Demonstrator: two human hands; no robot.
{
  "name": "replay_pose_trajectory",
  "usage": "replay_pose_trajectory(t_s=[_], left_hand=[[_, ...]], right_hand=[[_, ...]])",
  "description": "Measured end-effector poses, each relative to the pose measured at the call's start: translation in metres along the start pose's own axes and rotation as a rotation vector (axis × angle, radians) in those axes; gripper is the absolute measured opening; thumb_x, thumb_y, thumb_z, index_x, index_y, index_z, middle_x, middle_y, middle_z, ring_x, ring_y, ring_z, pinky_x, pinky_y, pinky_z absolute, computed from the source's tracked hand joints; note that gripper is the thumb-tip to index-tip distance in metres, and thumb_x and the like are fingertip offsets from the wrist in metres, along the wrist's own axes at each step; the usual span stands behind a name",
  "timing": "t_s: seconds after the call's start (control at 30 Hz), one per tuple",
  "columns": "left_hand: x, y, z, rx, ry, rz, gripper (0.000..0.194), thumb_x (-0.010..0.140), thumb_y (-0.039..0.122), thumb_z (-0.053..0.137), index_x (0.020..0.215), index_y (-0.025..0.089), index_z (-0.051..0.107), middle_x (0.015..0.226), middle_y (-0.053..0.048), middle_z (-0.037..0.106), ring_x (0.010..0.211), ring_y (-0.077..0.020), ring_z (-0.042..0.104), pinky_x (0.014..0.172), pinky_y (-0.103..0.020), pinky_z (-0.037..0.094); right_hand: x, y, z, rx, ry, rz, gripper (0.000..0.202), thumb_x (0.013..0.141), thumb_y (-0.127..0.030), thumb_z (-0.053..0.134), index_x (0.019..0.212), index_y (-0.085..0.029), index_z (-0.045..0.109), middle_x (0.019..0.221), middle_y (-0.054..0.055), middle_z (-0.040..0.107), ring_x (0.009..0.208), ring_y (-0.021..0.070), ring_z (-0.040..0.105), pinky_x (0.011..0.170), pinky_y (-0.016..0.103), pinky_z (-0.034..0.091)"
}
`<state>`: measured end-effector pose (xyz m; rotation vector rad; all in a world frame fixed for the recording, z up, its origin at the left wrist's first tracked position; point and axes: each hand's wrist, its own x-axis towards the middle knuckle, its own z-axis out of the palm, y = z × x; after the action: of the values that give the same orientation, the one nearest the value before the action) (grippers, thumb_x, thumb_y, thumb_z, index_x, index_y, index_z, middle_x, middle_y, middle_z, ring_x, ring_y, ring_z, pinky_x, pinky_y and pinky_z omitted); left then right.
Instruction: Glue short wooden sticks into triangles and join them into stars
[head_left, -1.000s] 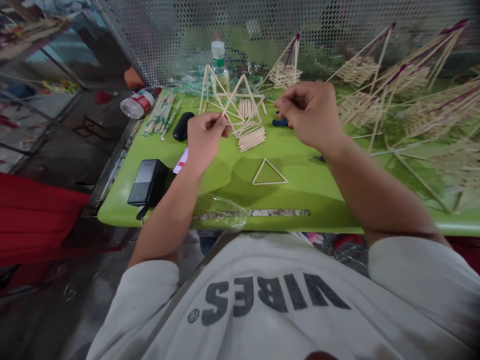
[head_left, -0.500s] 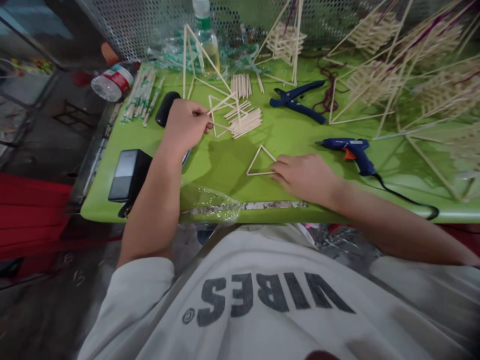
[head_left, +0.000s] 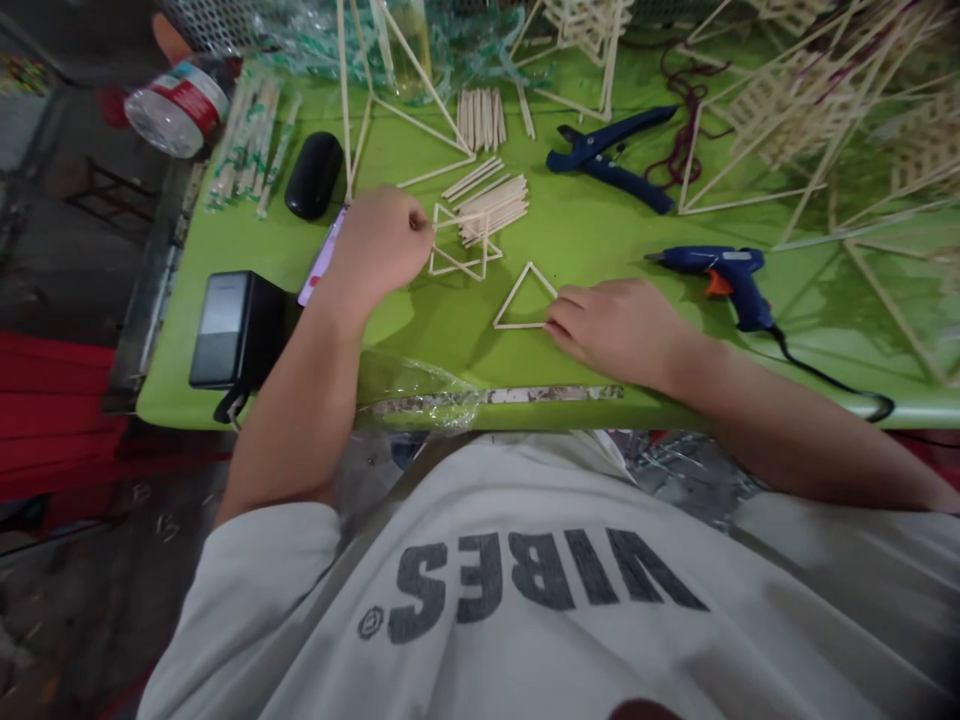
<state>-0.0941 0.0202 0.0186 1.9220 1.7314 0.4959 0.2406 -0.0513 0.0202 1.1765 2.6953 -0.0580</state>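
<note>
My left hand (head_left: 386,240) is closed, pinching the left side of a small star-shaped stick frame (head_left: 486,262). This frame is held in front of a pile of short wooden sticks (head_left: 510,200) and partly overlaps it in view. My right hand (head_left: 619,325) grips the right corner of a small stick triangle (head_left: 510,298) low at the green tabletop; its fingertips hide that corner. To the right of this hand lies a blue glue gun (head_left: 720,265) with an orange trigger. Farther back are blue cutters (head_left: 600,160).
Several large stick frames (head_left: 750,205) crowd the right side, and another frame (head_left: 409,115) stands at back left. A black case (head_left: 315,175), a purple phone (head_left: 322,262), a power bank (head_left: 232,330) and wrapped sticks (head_left: 244,145) are at left. Clear plastic (head_left: 427,390) lies along the front edge.
My left hand has drawn the star-shaped frame slightly nearer and to the right, uncovering more of the phone. My right hand keeps hold of the triangle. The camera view has shifted.
</note>
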Motion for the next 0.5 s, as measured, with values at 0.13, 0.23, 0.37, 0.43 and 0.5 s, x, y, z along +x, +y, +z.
replay_pose_trajectory(t_s=[0.13,0.23,0.37,0.43,0.5], left_hand=[[-0.002,0.008,-0.001,0.23,0.061,-0.06,0.054,0.105,0.068,0.063,0.141,0.036,0.088,0.123,-0.012,0.091,0.106,-0.0348,0.076,0.091,-0.054,0.056],[-0.007,0.019,-0.006,0.264,0.085,-0.079,0.066,0.105,0.069,0.065,0.162,0.038,0.076,0.144,-0.013,0.087,0.123,-0.0365,0.075,0.096,-0.055,0.055],[-0.018,0.038,-0.005,0.107,0.033,0.026,0.038,0.112,0.057,0.066,0.126,0.027,0.086,0.129,-0.012,0.089,0.108,-0.0272,0.075,0.094,-0.049,0.057],[-0.023,0.046,0.001,0.025,-0.121,0.061,0.029,0.112,0.048,0.067,0.111,0.025,0.085,0.115,-0.01,0.09,0.095,-0.0245,0.076,0.087,-0.044,0.056],[-0.026,0.051,0.009,0.021,-0.261,0.099,0.022,0.109,0.041,0.07,0.107,0.024,0.084,0.108,-0.009,0.09,0.089,-0.024,0.077,0.083,-0.042,0.055]], right_hand=[[-0.002,0.008,0.005,0.065,0.069,-0.01,0.036,0.122,-0.033,0.055,0.115,-0.021,0.087,0.117,0.016,0.089,0.086,0.0301,0.075,0.072,0.045,0.033],[-0.003,0.015,0.009,0.117,0.123,-0.015,0.032,0.119,-0.035,0.057,0.115,-0.021,0.086,0.119,0.015,0.091,0.089,0.0312,0.078,0.073,0.045,0.037],[-0.003,0.019,0.015,0.152,0.155,-0.048,0.034,0.119,-0.036,0.054,0.118,-0.025,0.086,0.12,0.012,0.092,0.091,0.0311,0.08,0.074,0.045,0.042],[-0.003,0.019,0.016,0.154,0.143,-0.065,0.037,0.12,-0.036,0.052,0.119,-0.025,0.087,0.12,0.011,0.092,0.091,0.0309,0.08,0.074,0.045,0.042],[-0.003,0.018,0.017,0.137,0.128,-0.076,0.039,0.122,-0.036,0.05,0.119,-0.024,0.087,0.119,0.012,0.092,0.092,0.0313,0.08,0.074,0.045,0.041]])
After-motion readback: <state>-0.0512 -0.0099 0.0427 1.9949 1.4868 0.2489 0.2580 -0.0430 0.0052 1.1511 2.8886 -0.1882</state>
